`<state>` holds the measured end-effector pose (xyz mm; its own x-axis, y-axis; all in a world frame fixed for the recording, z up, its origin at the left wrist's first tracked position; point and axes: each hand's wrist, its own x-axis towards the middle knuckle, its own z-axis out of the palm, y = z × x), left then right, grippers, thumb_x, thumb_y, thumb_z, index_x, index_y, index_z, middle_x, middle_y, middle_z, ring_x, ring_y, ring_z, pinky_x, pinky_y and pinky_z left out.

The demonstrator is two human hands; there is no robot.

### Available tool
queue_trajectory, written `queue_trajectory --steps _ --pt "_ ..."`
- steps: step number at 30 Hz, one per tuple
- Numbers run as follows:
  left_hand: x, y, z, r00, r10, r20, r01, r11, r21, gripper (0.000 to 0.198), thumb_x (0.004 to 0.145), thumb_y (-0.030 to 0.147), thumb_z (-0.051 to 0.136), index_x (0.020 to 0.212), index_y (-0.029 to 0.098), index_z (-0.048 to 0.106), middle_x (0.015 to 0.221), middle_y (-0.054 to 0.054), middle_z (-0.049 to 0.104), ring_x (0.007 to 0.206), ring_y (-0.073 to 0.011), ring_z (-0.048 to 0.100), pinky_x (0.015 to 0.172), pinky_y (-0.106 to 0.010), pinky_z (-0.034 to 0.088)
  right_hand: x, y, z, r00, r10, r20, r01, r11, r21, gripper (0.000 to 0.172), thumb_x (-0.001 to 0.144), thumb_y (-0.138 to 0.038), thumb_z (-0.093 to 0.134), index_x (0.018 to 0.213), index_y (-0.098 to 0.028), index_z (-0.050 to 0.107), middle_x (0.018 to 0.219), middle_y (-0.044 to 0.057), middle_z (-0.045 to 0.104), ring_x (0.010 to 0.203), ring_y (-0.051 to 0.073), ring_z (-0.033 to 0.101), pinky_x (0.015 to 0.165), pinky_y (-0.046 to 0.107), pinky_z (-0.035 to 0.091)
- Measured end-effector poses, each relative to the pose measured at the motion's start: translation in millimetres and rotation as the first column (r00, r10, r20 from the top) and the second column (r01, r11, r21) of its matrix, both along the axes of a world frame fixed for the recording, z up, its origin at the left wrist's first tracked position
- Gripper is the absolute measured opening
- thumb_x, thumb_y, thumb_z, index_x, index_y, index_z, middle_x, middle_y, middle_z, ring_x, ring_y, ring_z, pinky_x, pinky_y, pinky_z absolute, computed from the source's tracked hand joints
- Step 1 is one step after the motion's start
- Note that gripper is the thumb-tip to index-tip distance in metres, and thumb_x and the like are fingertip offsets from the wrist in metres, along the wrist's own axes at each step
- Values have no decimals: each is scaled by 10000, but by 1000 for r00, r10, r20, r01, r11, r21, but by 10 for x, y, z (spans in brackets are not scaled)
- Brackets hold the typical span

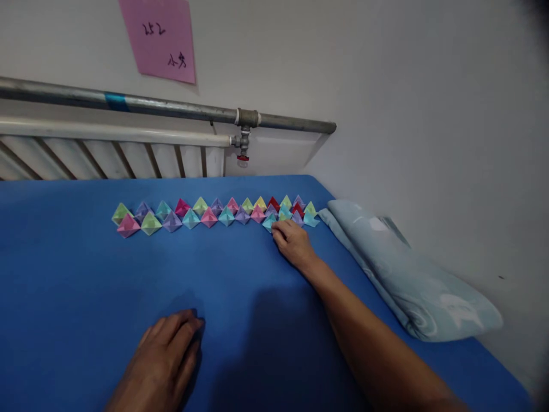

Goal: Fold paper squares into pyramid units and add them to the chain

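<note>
Head view shows the right hand (pixel 295 243) with fingers closed on a cyan paper boat (pixel 268 222) at their tips, probably lightly to spare the paper rows (pixel 226 215) beside them, while the left hand (pixel 165 349) rests loosely open, well apart.

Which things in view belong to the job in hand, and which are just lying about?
In the job:
rows of folded paper pieces
right hand, at a light-blue piece
blue surface beneath

Just around:
patterned pale-blue fabric
pink note
radiator
metal pipe
</note>
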<state>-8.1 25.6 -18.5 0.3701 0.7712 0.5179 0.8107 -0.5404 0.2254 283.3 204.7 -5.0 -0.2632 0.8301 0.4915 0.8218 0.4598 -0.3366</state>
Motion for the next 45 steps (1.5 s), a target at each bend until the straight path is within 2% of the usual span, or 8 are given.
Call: queue_trajectory --steps 6,9,11,17,23,31,36,45 --pt "-5 -22 -69 999 42 24 -41 998 -48 279 945 363 427 1054 257 662 1012 -34 693 862 -173 678 722 -292 575 48 -35 30 994 -21 -106 26 998 52 217 847 -209 491 985 -195 658 844 55 659 755 184 610 730 298 472" --pt "-20 -10 -72 1000 11 20 -10 999 -45 278 943 373 440 1055 254 665 992 -34 697 845 -167 682 708 -279 579 135 -128 57 969 -133 -210 150 986 69 187 846 -232 474 919 -193 642 790 38 643 697 174 586 694 293 458" --pt "-35 1 -75 1000 -3 14 4 999 -43 287 942 388 443 1059 256 669 992 -35 701 837 -169 685 700 -279 581 189 -194 54 946 -204 -254 215 976 18 165 844 -240 460 842 -197 619 737 23 618 647 162 561 654 281 443" --pt "-89 2 -199 1000 -3 15 3 999 -34 321 944 439 431 1068 272 675 1027 -36 704 854 -175 692 692 -281 589 138 -284 -17 960 -190 -204 172 980 -103 115 804 -238 517 717 -210 587 681 3 608 614 142 551 604 252 408" --pt "-128 -12 -329 1000 15 -1 -15 996 -91 332 937 456 430 1104 295 668 1068 -35 694 892 -191 683 736 -316 588 35 -190 -28 954 -237 -182 207 964 -169 163 820 -340 591 894 -204 641 753 18 650 666 164 586 601 263 410" --pt "-59 -1 -162 999 13 34 -11 998 -63 315 938 445 439 1058 281 678 1007 -30 707 838 -179 685 690 -292 583 -15 -30 -65 976 -121 -180 112 992 -58 162 845 -272 557 946 -207 666 825 41 679 728 181 616 696 289 453" --pt "-40 -12 -156 999 21 26 -19 997 -77 312 940 434 433 1060 277 675 1013 -33 700 849 -185 682 707 -314 584 -7 -13 -61 982 -74 -172 67 997 -46 144 853 -220 521 849 -217 665 814 35 669 774 182 613 738 288 452" --pt "-53 -9 -119 1000 5 5 -4 994 -105 301 934 415 449 1075 273 674 1016 -32 703 859 -178 688 712 -288 586 0 -7 -33 987 -26 -161 16 998 -64 179 844 -192 493 842 -220 669 840 33 652 797 167 608 770 276 460"
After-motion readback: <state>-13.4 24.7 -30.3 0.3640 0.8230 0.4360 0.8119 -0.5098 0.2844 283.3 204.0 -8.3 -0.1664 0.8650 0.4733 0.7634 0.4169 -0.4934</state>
